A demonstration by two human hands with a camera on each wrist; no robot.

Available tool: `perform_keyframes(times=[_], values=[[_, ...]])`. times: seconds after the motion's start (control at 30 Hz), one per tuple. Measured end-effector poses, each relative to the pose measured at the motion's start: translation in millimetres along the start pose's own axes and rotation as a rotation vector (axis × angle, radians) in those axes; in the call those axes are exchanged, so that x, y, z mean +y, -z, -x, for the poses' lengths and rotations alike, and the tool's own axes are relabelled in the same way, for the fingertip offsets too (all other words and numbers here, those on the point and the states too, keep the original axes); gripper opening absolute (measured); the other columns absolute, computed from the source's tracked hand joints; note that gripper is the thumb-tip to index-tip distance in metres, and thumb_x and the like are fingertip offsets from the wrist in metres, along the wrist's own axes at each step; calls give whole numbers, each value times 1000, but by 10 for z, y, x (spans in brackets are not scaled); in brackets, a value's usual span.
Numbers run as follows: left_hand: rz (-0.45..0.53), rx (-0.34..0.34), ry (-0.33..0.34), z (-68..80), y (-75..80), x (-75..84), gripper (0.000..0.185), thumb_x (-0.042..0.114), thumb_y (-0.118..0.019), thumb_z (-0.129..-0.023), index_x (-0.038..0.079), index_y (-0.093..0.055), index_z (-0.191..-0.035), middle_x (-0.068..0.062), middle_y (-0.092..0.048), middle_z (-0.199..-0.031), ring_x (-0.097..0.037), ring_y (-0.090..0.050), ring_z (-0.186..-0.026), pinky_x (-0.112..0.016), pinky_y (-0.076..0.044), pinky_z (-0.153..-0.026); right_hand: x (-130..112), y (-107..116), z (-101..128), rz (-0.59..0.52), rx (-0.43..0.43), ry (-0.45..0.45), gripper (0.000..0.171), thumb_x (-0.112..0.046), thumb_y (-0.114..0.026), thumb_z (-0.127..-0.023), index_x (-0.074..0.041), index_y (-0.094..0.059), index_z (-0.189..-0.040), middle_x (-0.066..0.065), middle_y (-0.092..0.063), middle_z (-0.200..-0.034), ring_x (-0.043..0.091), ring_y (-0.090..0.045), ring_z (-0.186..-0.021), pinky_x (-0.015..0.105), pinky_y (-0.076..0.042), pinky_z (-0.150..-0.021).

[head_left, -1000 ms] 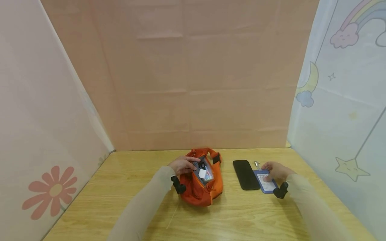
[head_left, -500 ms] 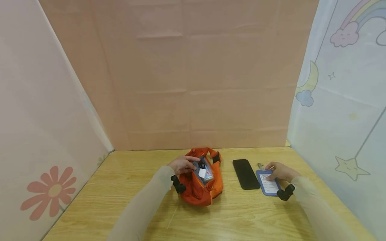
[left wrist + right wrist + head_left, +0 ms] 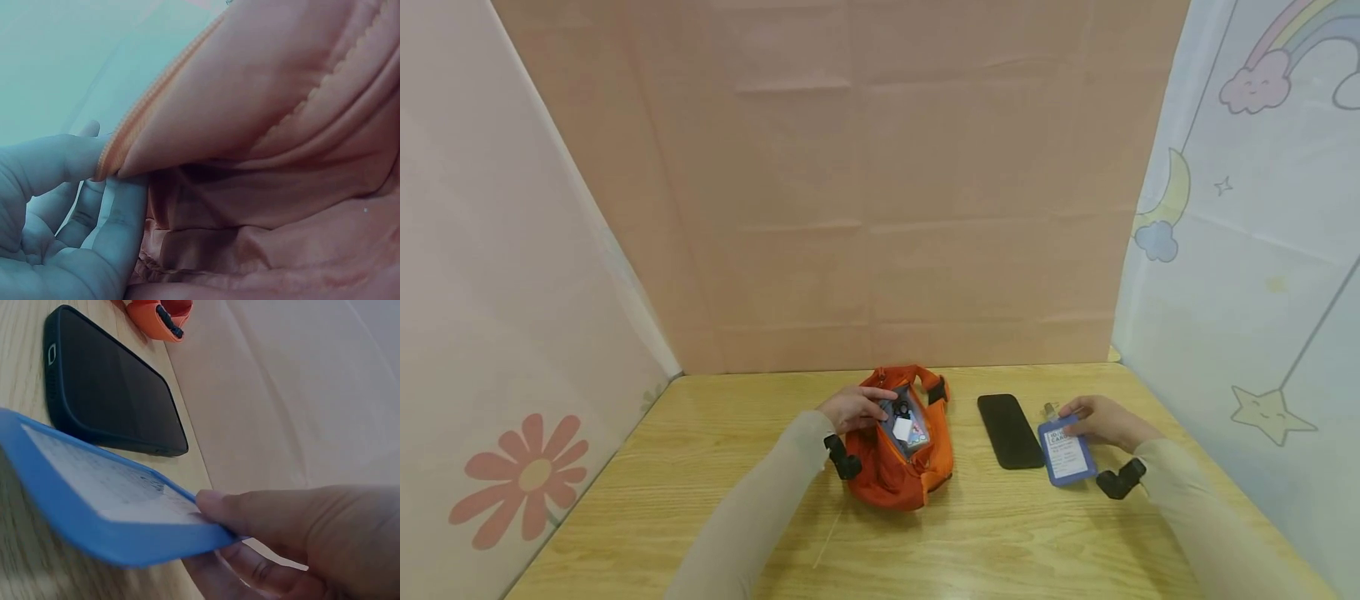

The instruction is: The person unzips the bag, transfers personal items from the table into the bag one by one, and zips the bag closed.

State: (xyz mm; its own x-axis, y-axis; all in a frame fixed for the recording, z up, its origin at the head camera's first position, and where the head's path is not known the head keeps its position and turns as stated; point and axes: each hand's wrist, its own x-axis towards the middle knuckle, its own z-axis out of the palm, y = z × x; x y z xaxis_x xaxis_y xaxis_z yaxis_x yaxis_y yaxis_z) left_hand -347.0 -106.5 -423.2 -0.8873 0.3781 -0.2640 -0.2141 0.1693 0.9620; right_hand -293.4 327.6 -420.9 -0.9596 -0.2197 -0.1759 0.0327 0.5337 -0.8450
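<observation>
My left hand (image 3: 854, 409) pinches the zipper edge of an orange waist bag (image 3: 887, 475). In the left wrist view, thumb and fingers meet on the zipper edge (image 3: 147, 115). Inside the open pocket lie a white square item (image 3: 903, 429), a small black item (image 3: 901, 408) and a flat item with a colourful print (image 3: 917, 435). My right hand (image 3: 1105, 421) holds a blue ID card holder (image 3: 1067, 454) by its upper right edge, thumb on top and fingers beneath. A metal clip (image 3: 1049, 410) sticks out at the holder's top.
A black smartphone (image 3: 1011, 431) lies face up on the wooden table (image 3: 700, 467), between the bag and the card holder. The bag's strap buckle (image 3: 937, 391) is at its back right. A tan cloth (image 3: 880, 208) hangs behind the table, with patterned sheets at both sides.
My right hand has drawn the card holder a little to the right, away from the smartphone, and now grips it at its edge. The left hand stays on the bag.
</observation>
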Motion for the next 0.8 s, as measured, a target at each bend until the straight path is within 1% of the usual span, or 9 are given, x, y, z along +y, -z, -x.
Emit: perform_keyframes(times=[0.13,0.3,0.4,0.57,0.67,0.8], values=[[-1,1,1,-7,4,-4,45,-10,-62,-85,3,-63,-129,-15,-58,-131,-15,-62,-85,-28,-54,-76,-54,34,24,21,32,7,36,5,-66,-85,20,-48,-113,18,-59,-98,16,-63,-80,30,-56,-69],[-11,8,8,-7,5,1,46,-10,-63,-85,3,-62,-129,-15,-57,-132,-15,-62,-87,-27,-54,-77,-98,98,54,51,82,42,41,-6,-69,-87,16,-51,-116,17,-59,-104,14,-61,-85,27,-55,-73],[-14,12,11,-3,4,0,47,-10,-64,-84,3,-63,-129,-15,-57,-132,-16,-62,-89,-28,-54,-77,-122,114,56,28,93,72,44,-11,-70,-88,14,-52,-119,17,-57,-108,13,-60,-88,25,-55,-76],[-24,13,5,-6,12,-10,47,-10,-64,-84,4,-63,-129,-16,-57,-132,-17,-62,-90,-28,-54,-78,-202,80,40,-52,75,125,46,-13,-69,-90,14,-49,-122,20,-54,-114,11,-61,-89,26,-55,-78],[-25,8,-2,-20,23,-23,46,-10,-64,-84,4,-63,-129,-16,-56,-133,-17,-62,-91,-28,-54,-78,-263,34,27,-82,65,136,48,-13,-67,-91,14,-47,-124,21,-54,-116,11,-63,-89,27,-55,-78],[-22,5,-7,-32,26,-30,46,-10,-64,-84,4,-63,-129,-17,-56,-133,-17,-62,-92,-29,-54,-79,-340,-30,8,-114,58,144,51,-15,-68,-91,13,-45,-127,19,-56,-117,11,-64,-90,26,-55,-80]])
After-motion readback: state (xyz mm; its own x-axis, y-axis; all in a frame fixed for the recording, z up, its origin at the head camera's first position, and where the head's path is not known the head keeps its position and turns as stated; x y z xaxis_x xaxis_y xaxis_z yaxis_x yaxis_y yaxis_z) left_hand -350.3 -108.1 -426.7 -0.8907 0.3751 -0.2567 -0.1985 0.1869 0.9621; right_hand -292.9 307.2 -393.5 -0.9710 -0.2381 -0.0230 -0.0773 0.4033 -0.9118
